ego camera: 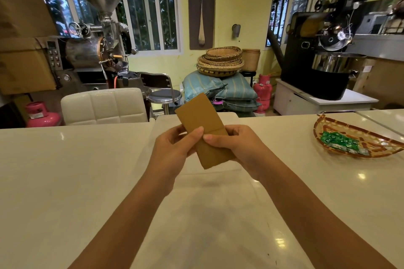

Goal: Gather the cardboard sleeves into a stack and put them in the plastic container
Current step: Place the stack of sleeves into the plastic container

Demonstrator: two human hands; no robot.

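Observation:
A flat brown stack of cardboard sleeves point(200, 113) is held up in front of me, tilted with its upper end leaning away and to the left. My left hand point(175, 148) pinches its lower left side, thumb on the front face. My right hand point(238, 146) grips the lower right side, and the two thumbs nearly touch. I cannot tell how many sleeves are in the stack. Directly below the hands, a large clear plastic container point(220, 203) stands on the white counter point(65, 170), its walls faint and see-through. No sleeves show inside it.
A woven tray point(328, 125) with green packets point(341, 141) lies on the counter at the right. Beyond the counter's far edge stand a white padded chair point(105, 106), a metal stool point(162, 94), coffee roasters and pink gas cylinders.

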